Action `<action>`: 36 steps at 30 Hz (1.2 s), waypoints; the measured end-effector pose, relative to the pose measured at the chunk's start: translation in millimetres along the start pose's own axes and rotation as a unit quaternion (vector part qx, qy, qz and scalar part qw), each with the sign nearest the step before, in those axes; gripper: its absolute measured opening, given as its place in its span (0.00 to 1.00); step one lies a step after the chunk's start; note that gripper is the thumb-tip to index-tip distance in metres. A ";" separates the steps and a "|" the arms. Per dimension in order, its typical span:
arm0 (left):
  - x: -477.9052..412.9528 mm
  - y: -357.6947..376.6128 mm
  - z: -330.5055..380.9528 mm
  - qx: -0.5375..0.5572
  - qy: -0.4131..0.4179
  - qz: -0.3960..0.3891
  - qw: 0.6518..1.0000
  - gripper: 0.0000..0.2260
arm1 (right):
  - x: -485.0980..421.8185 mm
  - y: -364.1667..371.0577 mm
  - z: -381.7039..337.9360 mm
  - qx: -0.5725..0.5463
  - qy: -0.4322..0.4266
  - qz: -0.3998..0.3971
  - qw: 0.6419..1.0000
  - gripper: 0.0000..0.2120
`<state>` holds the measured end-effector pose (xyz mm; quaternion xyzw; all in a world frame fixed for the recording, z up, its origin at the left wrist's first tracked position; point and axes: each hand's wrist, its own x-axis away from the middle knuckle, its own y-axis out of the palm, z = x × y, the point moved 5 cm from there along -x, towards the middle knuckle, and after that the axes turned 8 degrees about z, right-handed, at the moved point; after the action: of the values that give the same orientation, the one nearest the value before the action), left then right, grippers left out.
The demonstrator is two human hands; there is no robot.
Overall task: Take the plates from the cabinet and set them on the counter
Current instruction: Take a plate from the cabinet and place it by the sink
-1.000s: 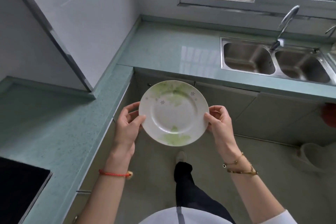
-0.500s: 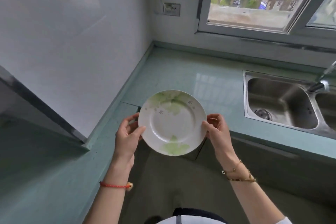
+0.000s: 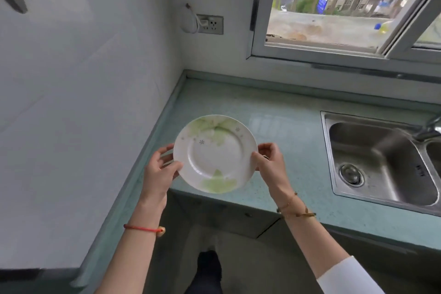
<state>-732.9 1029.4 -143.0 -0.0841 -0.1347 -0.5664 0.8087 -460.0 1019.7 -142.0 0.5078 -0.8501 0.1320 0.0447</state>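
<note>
Pinching opposite rims, the fingers (image 3: pixel 165 150) of the left hand (image 3: pixel 158 172) and right hand (image 3: pixel 270 164) hold a round white ceramic plate (image 3: pixel 216 154) printed with green leaves. It hangs above the front edge of the teal speckled surface (image 3: pixel 298 150).

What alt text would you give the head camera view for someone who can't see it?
A left hand and a right hand grip opposite rims of a white, green-leafed plate over the front edge of a pale green counter. A steel sink lies to its right, below a window.
</note>
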 end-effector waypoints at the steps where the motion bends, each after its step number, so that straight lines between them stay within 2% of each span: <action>1: -15.5 5.1 2.6 0.000 -0.002 -0.007 1.000 0.21 | -11.0 7.1 -2.1 0.002 0.002 0.003 1.000 0.08; 10: -142.9 58.5 26.4 -0.025 -0.026 -0.069 0.997 0.24 | -115.0 64.9 -11.1 0.022 0.038 0.072 0.996 0.07; 14: -193.8 81.2 26.9 -0.041 -0.039 -0.073 0.996 0.26 | -161.2 85.3 -8.0 0.044 0.060 0.093 0.993 0.08; 25: -321.8 137.1 -10.3 -0.073 -0.072 -0.060 0.993 0.28 | -288.1 140.9 22.8 0.125 0.108 0.077 0.983 0.10; 36: -382.1 162.0 -59.7 -0.136 -0.086 -0.040 0.986 0.28 | -350.9 169.1 67.4 0.185 0.116 0.064 0.974 0.09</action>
<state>-696.6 1409.3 -316.6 -0.2367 -0.1286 -0.6021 0.7516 -435.6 1376.3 -310.7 0.4328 -0.8308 0.3476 0.0397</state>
